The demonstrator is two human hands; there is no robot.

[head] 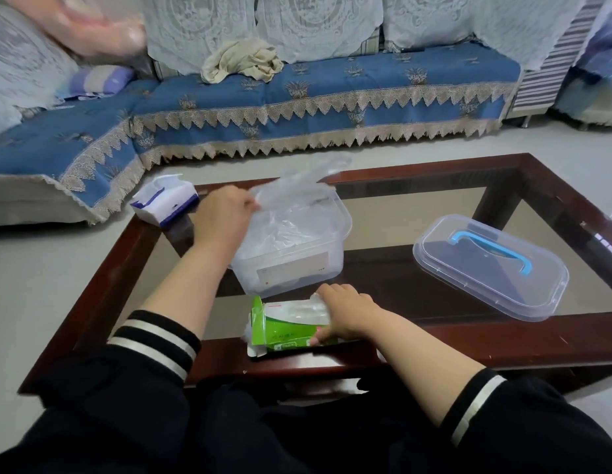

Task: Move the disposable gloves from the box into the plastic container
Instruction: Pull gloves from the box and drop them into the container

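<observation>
Clear disposable glove [297, 186] held up over the left rim of the plastic container [291, 254], pinched at its edge by the left hand [222, 213]; fingers [251, 201] curled together onto the film. More crumpled clear gloves [284, 230] lie inside the container, which is open and sits mid-desk. Green glove box [280, 328] lies on its side at the desk's near edge, just in front of the container, end flap open at left, clear gloves showing on top. Right hand [345, 313] grips the box's right end, fingers curled over the top, thumb on the near side. Container lid [489, 265] with blue handle lies flat to the right, well apart. Tissue pack [164, 200] at the far-left corner of the glass-topped desk [434, 206]. Blue-covered sofa [297, 97] behind.
</observation>
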